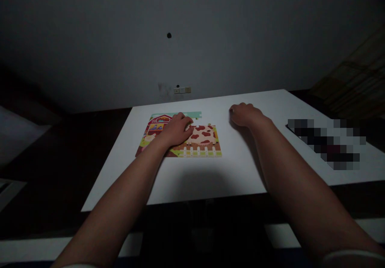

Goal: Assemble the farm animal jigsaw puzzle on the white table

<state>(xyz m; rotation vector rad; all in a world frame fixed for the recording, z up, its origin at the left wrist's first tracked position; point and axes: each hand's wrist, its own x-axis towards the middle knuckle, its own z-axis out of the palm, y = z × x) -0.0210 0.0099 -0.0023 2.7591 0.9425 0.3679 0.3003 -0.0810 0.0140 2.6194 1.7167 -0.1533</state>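
Note:
A farm jigsaw puzzle (204,141) with a red barn and a brown-spotted cow lies on a white table (195,175). My left hand (176,129) rests palm down on the puzzle's middle, fingers curled over the pieces near the upper edge. My right hand (244,114) sits on the bare tabletop to the right of the puzzle, fingers curled under into a loose fist. Whether it holds a piece is hidden.
A dark flat object (326,141) lies at the table's right side. A grey wall (180,39) with a small socket (182,90) stands behind the table. The floor around is dark, and a slatted surface (355,83) shows at the far right.

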